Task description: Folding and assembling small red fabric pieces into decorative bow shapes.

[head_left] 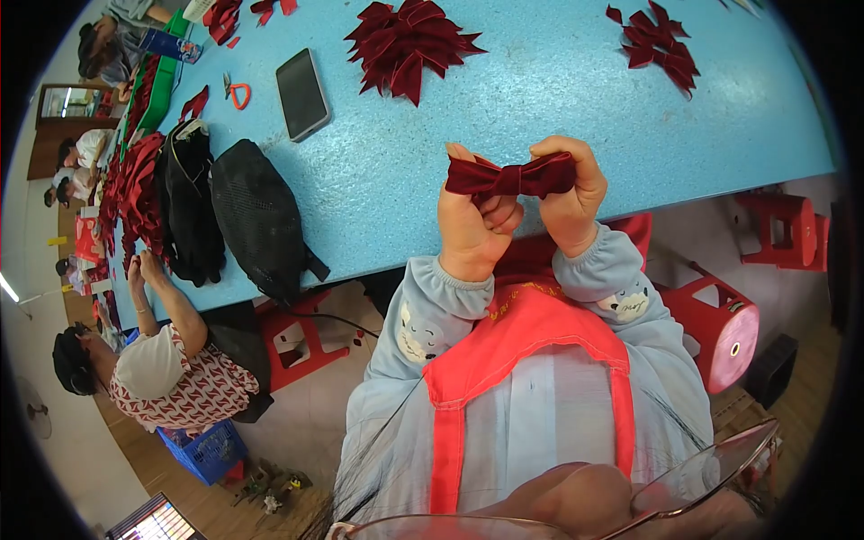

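Observation:
A dark red velvet bow (510,180) is stretched between my two hands, just above the table's near edge. My left hand (474,223) pinches the bow's left loop, with the thumb up and the other fingers curled beneath. The right loop is gripped by my right hand (573,193), its fingers folded round the end. The bow's knot sits in the middle, between the hands. Beyond them lies a big pile of dark red velvet bows (409,47), and a smaller pile of the same velvet pieces (661,47) is at the far right.
A phone (303,94) and orange-handled scissors (238,94) lie on the blue table (576,90). Black bags (261,211) rest at its left edge. A co-worker (162,369) sits at the left by a heap of red ribbon (135,189). Red stools (783,229) stand at right.

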`<state>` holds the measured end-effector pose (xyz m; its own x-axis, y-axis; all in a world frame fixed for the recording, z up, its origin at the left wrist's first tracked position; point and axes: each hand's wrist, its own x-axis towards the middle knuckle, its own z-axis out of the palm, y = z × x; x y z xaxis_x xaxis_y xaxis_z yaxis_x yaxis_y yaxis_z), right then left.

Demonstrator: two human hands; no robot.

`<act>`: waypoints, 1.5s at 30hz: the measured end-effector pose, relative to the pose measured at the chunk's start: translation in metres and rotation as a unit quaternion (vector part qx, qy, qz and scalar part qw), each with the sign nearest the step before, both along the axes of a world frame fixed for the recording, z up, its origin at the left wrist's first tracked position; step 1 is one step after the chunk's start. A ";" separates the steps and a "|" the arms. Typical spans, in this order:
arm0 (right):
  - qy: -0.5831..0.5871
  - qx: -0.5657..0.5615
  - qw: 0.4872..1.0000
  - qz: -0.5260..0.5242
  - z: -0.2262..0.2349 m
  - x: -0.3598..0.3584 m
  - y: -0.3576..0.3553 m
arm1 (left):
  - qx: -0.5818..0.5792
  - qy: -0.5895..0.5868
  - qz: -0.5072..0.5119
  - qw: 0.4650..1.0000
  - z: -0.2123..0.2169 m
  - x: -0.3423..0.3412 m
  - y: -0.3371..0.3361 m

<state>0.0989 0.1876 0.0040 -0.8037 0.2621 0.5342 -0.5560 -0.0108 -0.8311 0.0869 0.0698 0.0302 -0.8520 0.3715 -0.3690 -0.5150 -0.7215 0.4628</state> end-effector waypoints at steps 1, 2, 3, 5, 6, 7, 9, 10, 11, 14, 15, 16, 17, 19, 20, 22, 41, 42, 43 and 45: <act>-0.004 -0.006 1.000 -0.002 -0.001 0.000 0.000 | 0.000 0.000 -0.001 1.000 -0.001 0.000 0.000; -0.008 -0.011 1.000 -0.004 -0.001 0.000 -0.001 | 0.008 0.009 0.000 1.000 -0.002 0.000 0.000; -0.011 -0.017 1.000 -0.006 -0.001 -0.001 -0.001 | 0.016 0.019 0.000 1.000 -0.004 0.000 0.000; -0.009 -0.012 1.000 -0.012 -0.001 -0.002 -0.001 | 0.025 0.028 0.001 0.999 -0.005 0.000 0.001; -0.006 -0.006 1.000 -0.019 0.000 -0.003 0.000 | 0.028 0.031 -0.001 0.999 -0.005 0.000 0.001; -0.003 -0.001 1.000 -0.025 0.000 -0.004 0.000 | 0.031 0.033 -0.003 0.999 -0.006 -0.001 0.001; -0.003 -0.001 1.000 -0.021 -0.001 -0.004 0.001 | 0.034 0.036 -0.005 0.999 -0.006 -0.001 0.001; -0.004 -0.001 1.000 -0.017 -0.001 -0.004 0.003 | 0.025 0.033 -0.006 0.999 -0.005 -0.001 0.001; -0.004 -0.001 1.000 -0.013 -0.001 -0.004 0.003 | 0.016 0.031 -0.006 0.999 -0.003 -0.001 0.002; -0.023 -0.022 0.999 -0.015 0.000 -0.005 0.001 | 0.012 0.032 -0.029 0.999 0.000 -0.001 0.001; -0.033 -0.032 0.999 -0.016 0.000 -0.005 0.000 | 0.017 0.035 -0.050 0.998 0.002 -0.001 0.000; -0.033 -0.032 0.999 -0.017 0.001 -0.005 0.000 | 0.022 0.038 -0.071 0.997 0.002 -0.001 0.000; -0.037 -0.035 0.999 -0.012 0.002 -0.005 0.000 | 0.022 0.038 -0.071 0.997 0.002 -0.001 -0.001; -0.045 -0.040 0.998 -0.003 0.003 -0.005 0.000 | 0.048 0.048 -0.082 0.994 -0.001 -0.002 -0.002; -0.046 -0.040 0.998 -0.003 0.002 -0.005 0.000 | 0.061 0.053 -0.087 0.993 -0.002 -0.003 -0.003; -0.034 -0.021 0.999 -0.005 -0.004 -0.007 0.000 | 0.077 0.061 -0.092 0.991 -0.006 -0.003 -0.003; -0.067 -0.056 0.995 -0.049 -0.004 -0.020 -0.009 | -0.150 0.071 0.065 0.984 -0.003 -0.008 0.010; -0.075 -0.062 0.993 -0.062 -0.003 -0.020 -0.009 | -0.178 0.091 0.060 0.978 -0.006 -0.008 0.008; -0.082 -0.069 0.991 -0.076 -0.002 -0.020 -0.009 | -0.206 0.111 0.056 0.970 -0.007 -0.008 0.005; -0.089 -0.066 0.992 -0.055 0.001 -0.019 -0.008 | -0.234 0.130 0.058 0.962 -0.010 -0.009 0.001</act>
